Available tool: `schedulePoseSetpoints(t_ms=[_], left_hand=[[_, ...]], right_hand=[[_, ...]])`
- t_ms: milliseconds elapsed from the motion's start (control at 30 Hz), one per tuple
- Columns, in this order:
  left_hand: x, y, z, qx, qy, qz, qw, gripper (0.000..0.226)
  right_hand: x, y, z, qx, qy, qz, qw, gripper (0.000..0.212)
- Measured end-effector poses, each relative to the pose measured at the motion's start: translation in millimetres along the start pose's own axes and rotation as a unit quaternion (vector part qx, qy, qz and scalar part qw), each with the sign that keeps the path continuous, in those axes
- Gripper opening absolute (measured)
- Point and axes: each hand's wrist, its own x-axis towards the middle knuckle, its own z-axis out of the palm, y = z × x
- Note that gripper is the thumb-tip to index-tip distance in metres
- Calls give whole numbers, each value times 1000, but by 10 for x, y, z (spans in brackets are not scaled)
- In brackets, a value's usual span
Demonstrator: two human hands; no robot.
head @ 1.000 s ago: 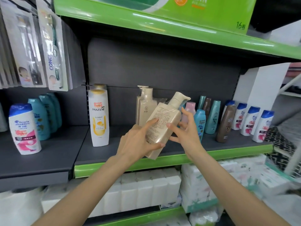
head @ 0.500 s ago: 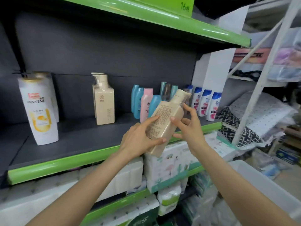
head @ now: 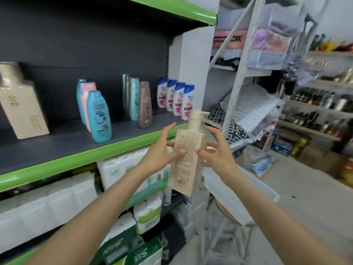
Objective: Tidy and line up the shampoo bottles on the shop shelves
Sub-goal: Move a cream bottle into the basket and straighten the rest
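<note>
One beige pump bottle (head: 188, 159), held in front of the shelf (head: 76, 155), clear of it.
Left hand (head: 160, 150) and right hand (head: 215, 152) clasp its sides, thumbs on the printed label, fingers partly spread. On the shelf, left to right: a matching beige bottle (head: 21, 104), blue and pink bottles (head: 98, 115), brown and teal bottles (head: 142, 104), four white blue-capped bottles (head: 176, 98).

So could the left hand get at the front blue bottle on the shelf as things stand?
Probably not right away: the left hand is holding the beige pump bottle together with the right hand. The path to the front blue bottle looks open, with bare shelf in front of it.
</note>
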Motion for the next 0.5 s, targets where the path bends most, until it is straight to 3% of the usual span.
schedulePoseSetpoints(t_ms=[100, 367, 500], left_hand=[[194, 60, 455, -38, -50, -31, 998, 88], [844, 35, 1470, -118, -103, -137, 978, 40], [1325, -168, 1847, -111, -105, -166, 974, 42]], right_hand=[[46, 234, -457, -16, -2, 6, 1000, 63], [299, 940, -1299, -59, 8, 65, 996, 67], [575, 1367, -1576, -70, 21, 94, 993, 63]])
